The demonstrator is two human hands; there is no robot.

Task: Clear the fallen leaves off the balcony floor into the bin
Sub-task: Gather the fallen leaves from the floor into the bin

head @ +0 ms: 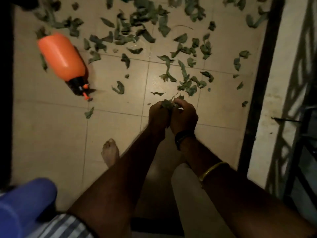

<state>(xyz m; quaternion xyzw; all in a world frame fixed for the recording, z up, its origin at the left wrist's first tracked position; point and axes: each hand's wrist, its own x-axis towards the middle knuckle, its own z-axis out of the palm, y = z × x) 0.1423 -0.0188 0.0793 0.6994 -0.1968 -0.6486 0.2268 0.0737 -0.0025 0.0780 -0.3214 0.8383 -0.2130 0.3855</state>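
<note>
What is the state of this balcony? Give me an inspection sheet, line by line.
Surface: beige tiled floor, dimly lit, bare near the foot.
Job's things: green fallen leaves scattered across the far and right tiles; a bunch of leaves held between both hands. A blue container at lower left may be the bin; cannot tell.
Clutter: orange spray bottle lying on its side, nozzle toward the person.
Grippers: left hand and right hand both curled round the bunch of leaves.
Cables: nothing seen.
Surroundings: dark door frame and a metal grille at right.
</note>
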